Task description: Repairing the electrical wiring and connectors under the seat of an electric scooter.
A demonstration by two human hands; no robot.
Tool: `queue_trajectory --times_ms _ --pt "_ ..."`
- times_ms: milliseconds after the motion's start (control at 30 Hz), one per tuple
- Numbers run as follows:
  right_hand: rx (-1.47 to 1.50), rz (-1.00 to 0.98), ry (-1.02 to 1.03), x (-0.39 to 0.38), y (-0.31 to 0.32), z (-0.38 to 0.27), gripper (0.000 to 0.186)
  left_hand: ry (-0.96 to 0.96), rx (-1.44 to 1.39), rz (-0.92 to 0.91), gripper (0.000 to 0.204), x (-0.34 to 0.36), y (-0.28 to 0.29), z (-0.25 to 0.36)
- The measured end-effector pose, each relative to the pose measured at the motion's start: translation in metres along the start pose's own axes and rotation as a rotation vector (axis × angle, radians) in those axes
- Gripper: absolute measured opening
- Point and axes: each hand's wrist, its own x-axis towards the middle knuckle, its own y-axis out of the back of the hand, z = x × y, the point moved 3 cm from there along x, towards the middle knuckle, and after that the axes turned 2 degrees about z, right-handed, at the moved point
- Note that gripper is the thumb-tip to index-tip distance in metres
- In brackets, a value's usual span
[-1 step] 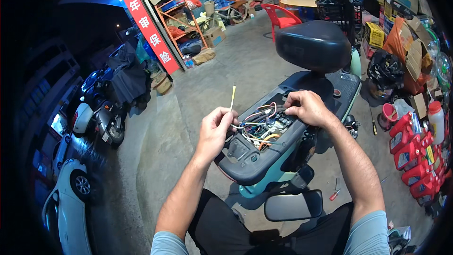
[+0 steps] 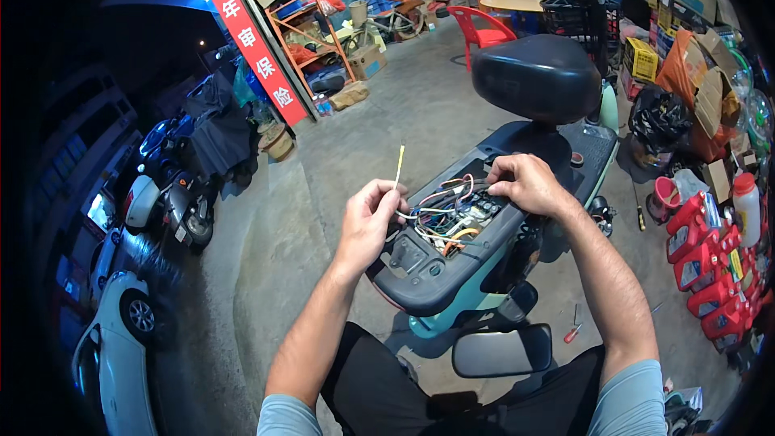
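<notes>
Left hand [image 2: 367, 222] is pinching a thin pale wire with a yellow end [image 2: 400, 165] between thumb and forefinger, and the end is pointing up above the fist. A whitish lead [image 2: 410, 216] is running from near these fingers into the open compartment — cannot tell if it is the same wire. Right hand [image 2: 529, 186] is reaching in at the far side, thumb and fingers bunching together at a dark cable [image 2: 481, 187]; cannot tell whether they are actually gripping it. The tangled wires [image 2: 440, 218] — white, pink, green, dark — are lying in the compartment under the seat end of a teal-and-black scooter [image 2: 428, 295], between the two hands. An orange loop [image 2: 462, 236] is curving among them, near the edge nearest the person. The black seat [image 2: 535, 77] is standing up beyond the compartment. On the floor [image 2: 323, 194], a dark rounded panel [image 2: 502, 351] is sitting before the knees and a red-handled tool [image 2: 572, 334] is lying to its right. Red jugs [image 2: 690, 242] and a white bottle with a red cap [image 2: 746, 210] are crowding the right side. A red chair [image 2: 488, 35] is standing at the back, orange shelving [image 2: 343, 56] is holding boxes behind, and a white car [image 2: 121, 355] and parked scooters [image 2: 194, 210] are standing to the left.
</notes>
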Motion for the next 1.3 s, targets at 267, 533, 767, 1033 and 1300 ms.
queue_trajectory --times_ms 267,533,767,1033,1300 --pt "-0.004 0.008 0.038 0.001 -0.004 -0.001 0.015 0.019 -0.11 0.027 0.018 0.001 0.011 -0.011" --pt "0.08 -0.035 0.052 0.005 -0.002 0.007 0.018 -0.038 -0.04 0.043 0.017 -0.001 0.009 -0.009" --pt "0.446 0.018 -0.006 0.01 0.005 0.029 0.017 -0.038 -0.032 0.054 0.017 -0.003 0.01 -0.012" --pt "0.503 0.084 -0.102 0.01 0.012 0.034 0.019 -0.001 0.043 0.061 0.015 -0.004 0.007 -0.008" --pt "-0.004 -0.056 0.148 0.007 0.0 0.007 0.019 0.018 0.029 0.051 0.014 -0.004 0.007 -0.008"
